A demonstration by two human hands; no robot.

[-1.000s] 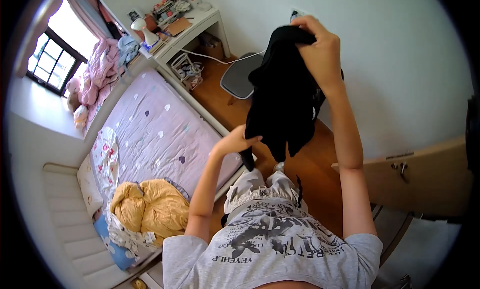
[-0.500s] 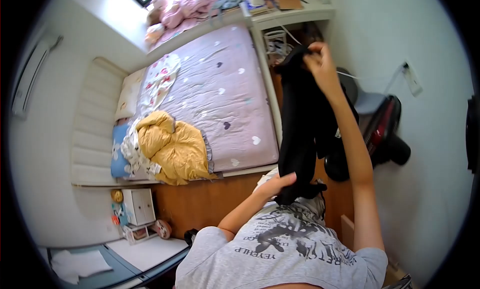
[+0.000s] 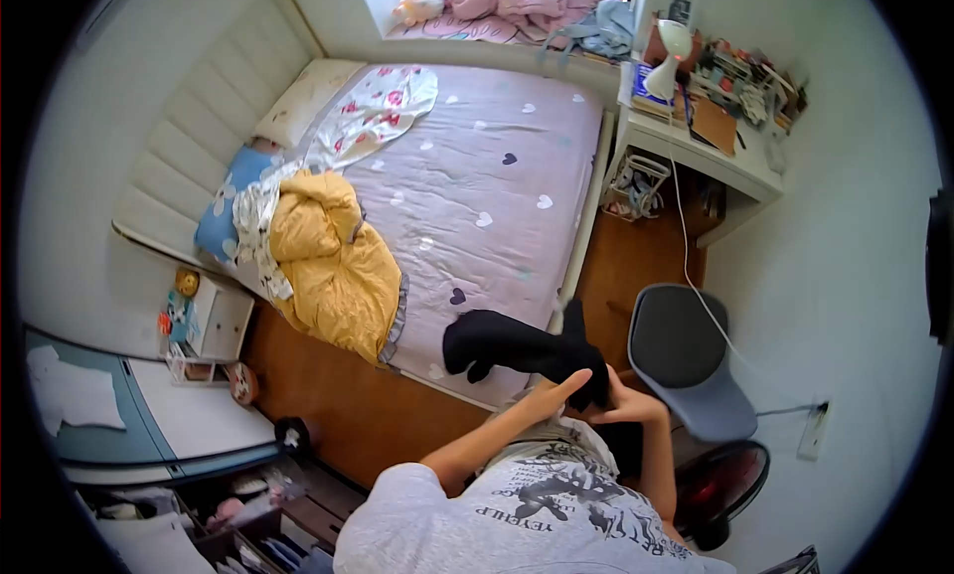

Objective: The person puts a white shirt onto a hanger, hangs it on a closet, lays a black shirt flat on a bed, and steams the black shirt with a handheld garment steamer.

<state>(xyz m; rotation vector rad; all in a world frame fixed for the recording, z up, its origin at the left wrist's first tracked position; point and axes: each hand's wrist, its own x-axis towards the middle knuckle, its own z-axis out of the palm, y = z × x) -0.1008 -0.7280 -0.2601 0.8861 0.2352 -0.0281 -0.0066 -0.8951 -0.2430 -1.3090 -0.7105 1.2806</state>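
Black cloth, dull and without visible shine, makes up the garment point(image 3: 507, 343) held up in front of the person's waist; one long, tube-like part reaches out across the view of the near edge of the bed point(image 3: 497, 256), and a shorter end pokes up beside it. It should handle as light and limp, with little risk of slipping or damage — soft enough to sag wherever it goes unsupported, so holds set well apart along an edge would probably keep it straighter than the present bunch.

Left hand point(image 3: 555, 399): the grip is closed on the gathered cloth, thumb lying flat over it, fingers hidden beneath. Right hand point(image 3: 636, 405): clamped on the same bunch from the other side, fingers bent around its edge; how firmly, I cannot tell. More dark material shows under the right wrist — whether it belongs to the garment is unclear.

Around them, textures vary: a puffy yellow quilt point(image 3: 338, 266) with a grey ruffled border, a thin, wrinkled lilac sheet printed with hearts, a smooth grey chair point(image 3: 679, 335) with a rounded back, and glossy brown floor point(image 3: 328, 400).
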